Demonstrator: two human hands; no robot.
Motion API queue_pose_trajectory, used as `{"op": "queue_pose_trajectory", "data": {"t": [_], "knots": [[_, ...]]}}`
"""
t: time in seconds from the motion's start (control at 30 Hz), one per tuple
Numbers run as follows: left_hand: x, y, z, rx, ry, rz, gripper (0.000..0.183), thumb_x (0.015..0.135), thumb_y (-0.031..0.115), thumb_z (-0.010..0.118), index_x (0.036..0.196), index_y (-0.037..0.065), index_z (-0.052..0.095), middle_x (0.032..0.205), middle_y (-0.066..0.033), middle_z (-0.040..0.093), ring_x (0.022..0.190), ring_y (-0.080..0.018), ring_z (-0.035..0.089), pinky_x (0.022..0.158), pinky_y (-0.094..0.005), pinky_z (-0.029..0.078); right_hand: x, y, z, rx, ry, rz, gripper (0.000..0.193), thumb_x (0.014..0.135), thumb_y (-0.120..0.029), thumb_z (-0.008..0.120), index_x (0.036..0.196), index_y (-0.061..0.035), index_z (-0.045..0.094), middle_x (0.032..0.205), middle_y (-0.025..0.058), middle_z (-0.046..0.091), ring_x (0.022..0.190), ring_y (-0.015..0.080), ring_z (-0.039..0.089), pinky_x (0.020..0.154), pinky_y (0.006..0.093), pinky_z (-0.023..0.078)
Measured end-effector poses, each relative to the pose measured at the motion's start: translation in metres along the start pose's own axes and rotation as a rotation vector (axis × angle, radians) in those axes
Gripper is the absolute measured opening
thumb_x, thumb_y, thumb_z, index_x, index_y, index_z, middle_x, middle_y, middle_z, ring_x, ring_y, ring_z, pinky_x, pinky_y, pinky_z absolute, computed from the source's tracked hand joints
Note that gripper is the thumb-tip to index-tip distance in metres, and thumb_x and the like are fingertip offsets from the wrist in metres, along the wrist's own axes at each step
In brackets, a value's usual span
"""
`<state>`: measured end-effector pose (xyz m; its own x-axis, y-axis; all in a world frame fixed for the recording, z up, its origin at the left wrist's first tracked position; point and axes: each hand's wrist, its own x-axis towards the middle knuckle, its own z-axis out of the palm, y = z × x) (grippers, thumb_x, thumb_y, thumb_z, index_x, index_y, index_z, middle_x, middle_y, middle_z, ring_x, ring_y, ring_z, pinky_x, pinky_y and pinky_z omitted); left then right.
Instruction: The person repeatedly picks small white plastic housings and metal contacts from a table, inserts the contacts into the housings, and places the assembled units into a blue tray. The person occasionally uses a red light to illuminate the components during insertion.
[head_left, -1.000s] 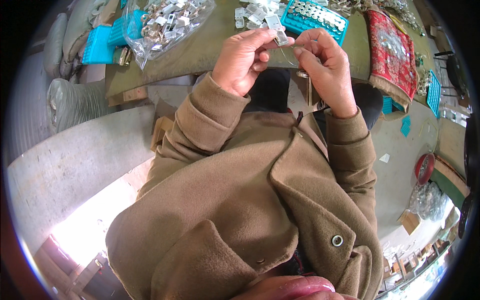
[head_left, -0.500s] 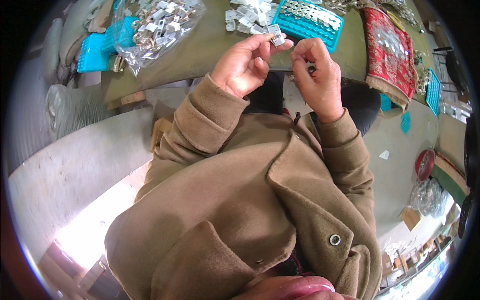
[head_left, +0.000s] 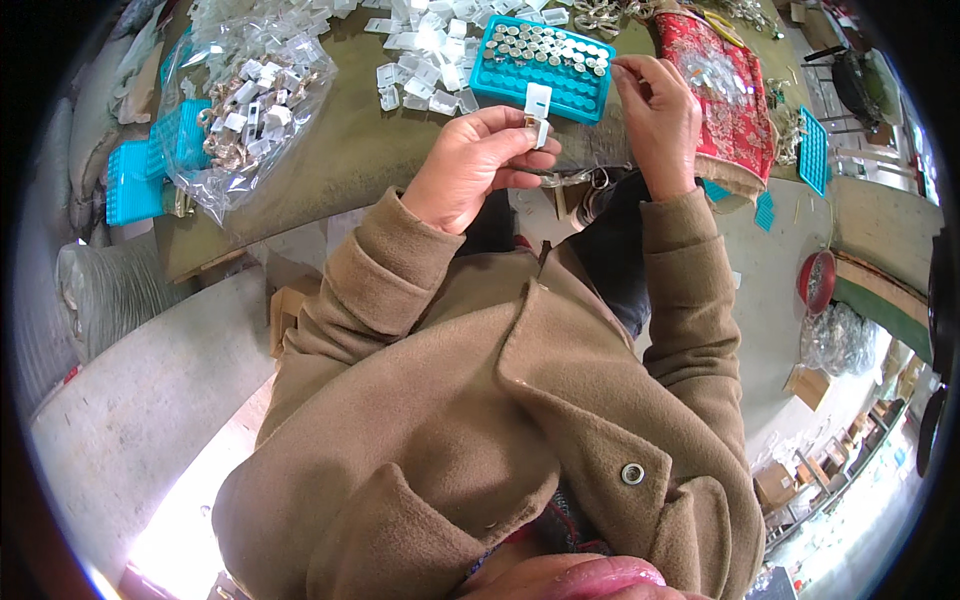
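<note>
My left hand [head_left: 475, 165] is closed on a small white plastic case [head_left: 538, 103], pinched between thumb and fingers, its lid part standing upward. The case is held in front of a turquoise tray [head_left: 487, 85] of round silver pieces [head_left: 550, 45], which fill its far rows; pockets in the near rows show turquoise. At the tray's right edge is my right hand [head_left: 662, 125], with thumb and index finger pressed together. Anything between those fingertips is too small to make out. Left of the tray lies a heap of similar white cases [head_left: 425, 65].
A clear plastic bag [head_left: 245, 165] with white cases and beige pieces lies on the left of the table [head_left: 350, 140]. Turquoise trays [head_left: 135, 180] are stacked beside it. Right of my right hand, a red patterned cloth [head_left: 740, 140] carries shiny clear pieces.
My right hand has moved away from my left hand, right and outward to the tray's edge. My left hand still holds the white case, now more upright. The whole view has shifted.
</note>
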<state>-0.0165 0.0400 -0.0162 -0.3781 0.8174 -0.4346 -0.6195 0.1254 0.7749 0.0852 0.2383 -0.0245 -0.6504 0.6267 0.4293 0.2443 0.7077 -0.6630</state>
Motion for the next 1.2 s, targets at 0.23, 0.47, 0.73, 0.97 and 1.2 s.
{"op": "queue_pose_trajectory", "data": {"t": [0.23, 0.47, 0.73, 0.97, 1.2], "knots": [[0.010, -0.001, -0.001, -0.024, -0.029, -0.016, 0.020, 0.096, 0.012, 0.060, 0.113, 0.002, 0.064, 0.103, -0.0102, 0.071, 0.088, -0.0134, 0.070, 0.074, -0.0242, 0.059, -0.006, 0.006, 0.018, -0.242, 0.098, -0.245, 0.008, 0.082, -0.016, 0.071, 0.089, -0.0141, 0.070, 0.085, 0.0029, 0.063, 0.084, 0.0256, 0.062, 0.076, 0.0386, 0.047], [0.015, 0.006, 0.001, -0.023, 0.006, -0.056, 0.023, 0.097, 0.015, 0.061, 0.114, 0.001, 0.064, 0.108, -0.0129, 0.070, 0.095, -0.0153, 0.070, 0.076, -0.0230, 0.059, 0.005, 0.004, 0.015, -0.026, -0.039, -0.080, 0.011, 0.083, -0.016, 0.070, 0.092, -0.0101, 0.069, 0.080, 0.0073, 0.063, 0.081, 0.0282, 0.062, 0.073, 0.0391, 0.048], [0.028, 0.010, -0.005, -0.159, -0.048, 0.000, 0.026, 0.098, 0.013, 0.057, 0.119, -0.002, 0.061, 0.113, -0.0156, 0.069, 0.100, -0.0189, 0.070, 0.080, -0.0256, 0.060, 0.010, 0.008, 0.016, -0.169, -0.063, -0.265, 0.012, 0.084, -0.016, 0.069, 0.093, -0.0081, 0.073, 0.081, 0.0105, 0.064, 0.081, 0.0314, 0.063, 0.074, 0.0415, 0.049], [0.024, 0.011, -0.005, -0.147, -0.016, 0.011, 0.026, 0.099, 0.010, 0.056, 0.121, -0.003, 0.058, 0.114, -0.0167, 0.068, 0.102, -0.0201, 0.069, 0.081, -0.0252, 0.060, 0.014, 0.003, 0.010, -0.231, -0.199, -0.261, 0.012, 0.084, -0.016, 0.068, 0.091, -0.0055, 0.067, 0.083, 0.0131, 0.064, 0.082, 0.0351, 0.063, 0.075, 0.0445, 0.049], [0.025, 0.010, -0.007, -0.131, -0.001, 0.091, 0.029, 0.097, 0.010, 0.060, 0.123, -0.004, 0.056, 0.113, -0.0167, 0.069, 0.102, -0.0190, 0.069, 0.080, -0.0232, 0.060, 0.008, -0.029, -0.003, -0.014, -0.198, -0.064, 0.016, 0.086, -0.013, 0.071, 0.098, -0.0019, 0.067, 0.081, 0.0067, 0.066, 0.071, 0.0129, 0.060, 0.069, 0.0273, 0.051]]}}
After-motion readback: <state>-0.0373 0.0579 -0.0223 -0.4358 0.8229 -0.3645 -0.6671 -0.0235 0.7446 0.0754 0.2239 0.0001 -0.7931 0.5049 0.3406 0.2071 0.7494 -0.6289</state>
